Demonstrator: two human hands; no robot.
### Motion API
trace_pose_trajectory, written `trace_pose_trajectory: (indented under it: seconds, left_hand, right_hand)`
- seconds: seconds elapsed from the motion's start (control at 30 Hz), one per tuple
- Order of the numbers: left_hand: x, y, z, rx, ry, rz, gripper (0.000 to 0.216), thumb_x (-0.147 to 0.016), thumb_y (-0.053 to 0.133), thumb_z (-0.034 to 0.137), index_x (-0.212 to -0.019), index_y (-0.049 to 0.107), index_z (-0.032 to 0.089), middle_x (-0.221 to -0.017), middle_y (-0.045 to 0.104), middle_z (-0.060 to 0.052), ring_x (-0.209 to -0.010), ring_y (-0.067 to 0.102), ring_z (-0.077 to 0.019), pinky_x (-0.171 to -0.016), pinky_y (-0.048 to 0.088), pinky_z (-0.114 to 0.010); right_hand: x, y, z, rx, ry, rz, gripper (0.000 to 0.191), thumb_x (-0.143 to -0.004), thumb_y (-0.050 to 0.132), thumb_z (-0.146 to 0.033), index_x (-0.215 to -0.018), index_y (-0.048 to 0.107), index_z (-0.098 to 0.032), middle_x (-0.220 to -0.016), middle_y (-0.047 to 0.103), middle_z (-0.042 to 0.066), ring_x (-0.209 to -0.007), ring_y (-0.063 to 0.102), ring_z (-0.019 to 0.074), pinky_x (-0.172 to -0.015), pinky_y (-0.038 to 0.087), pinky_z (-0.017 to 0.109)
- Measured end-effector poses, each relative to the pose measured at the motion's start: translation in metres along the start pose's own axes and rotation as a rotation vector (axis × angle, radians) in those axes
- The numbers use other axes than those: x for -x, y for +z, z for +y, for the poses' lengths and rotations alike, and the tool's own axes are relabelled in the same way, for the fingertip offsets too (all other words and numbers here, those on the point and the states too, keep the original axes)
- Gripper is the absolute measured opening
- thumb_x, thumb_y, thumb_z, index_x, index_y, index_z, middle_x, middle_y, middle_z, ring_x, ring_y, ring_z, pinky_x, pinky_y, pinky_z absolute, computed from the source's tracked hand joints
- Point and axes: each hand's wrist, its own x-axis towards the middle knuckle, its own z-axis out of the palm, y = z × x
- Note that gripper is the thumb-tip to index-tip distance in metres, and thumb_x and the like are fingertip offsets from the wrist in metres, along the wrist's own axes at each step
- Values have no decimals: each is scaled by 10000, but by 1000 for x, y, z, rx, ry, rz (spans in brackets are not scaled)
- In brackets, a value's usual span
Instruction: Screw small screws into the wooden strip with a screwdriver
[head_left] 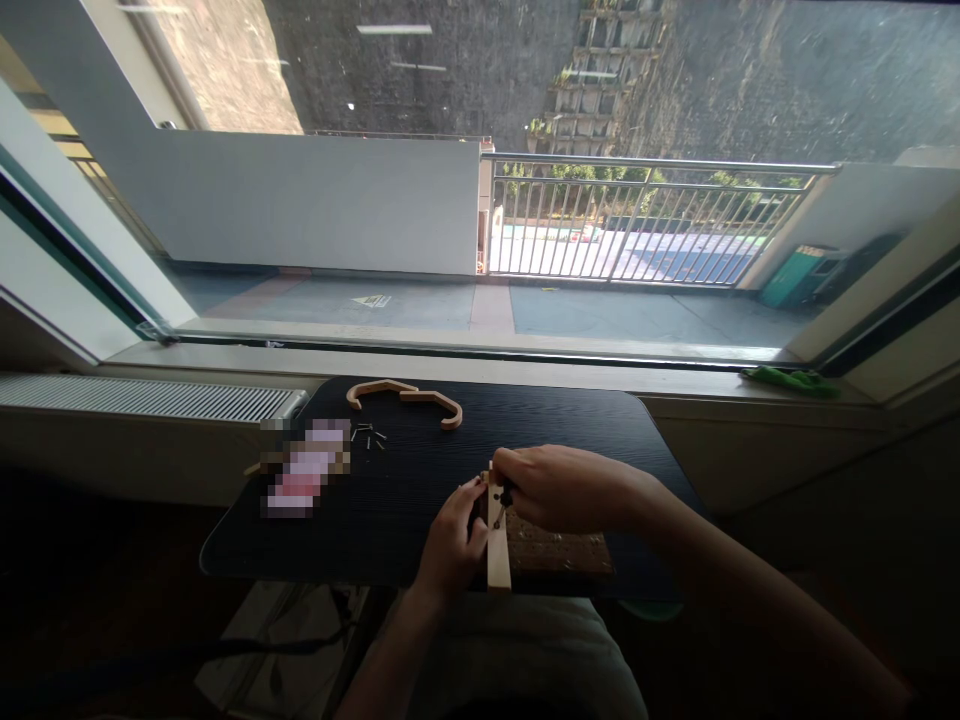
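Observation:
A pale wooden strip (499, 567) lies lengthwise toward me over the left part of a brown wooden board (564, 553). My left hand (452, 538) is closed on the strip's left side, its fingertips near a small light wooden piece at the far end. Above the strip, my right hand (559, 488) is wrapped around a small dark-handled screwdriver (504, 502). The tool's thin metal shaft slants down to the strip's face, where dark spots show. The fingers hide most of its handle.
Two curved wooden hooks (384, 387) lie at the back of the black table (555, 415). Several loose screws (367, 436) are in front of them, beside a blurred-out pinkish item (309, 468). A radiator (150, 398) stands left; a green cloth (791, 381) rests on the windowsill.

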Motion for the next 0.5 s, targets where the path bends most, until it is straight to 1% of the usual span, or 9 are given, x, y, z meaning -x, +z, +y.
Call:
trace_pose_trajectory:
  seconds: [0.23,0.5]
  left_hand:
    - [0,0,1,6,-3,5,517,-779,465,96,-1276,581,175,-1324,608,-105,-1253,539,-257,-1096,407,-432]
    - [-1,1,1,11,10,7,518,-774,450,89,-1269,583,161,-1338,600,-110,-1254,538,-252,-1100,405,-430]
  right_hand:
    - [-1,0,0,24,3,11,68,-903,427,-231,-918,473,-183,-837,664,60,-668,577,162,-535,274,279]
    - [-2,0,-2,60,40,-8,117,-936,405,-254,-934,489,-173,-829,674,75,-661,587,168,-529,265,280]
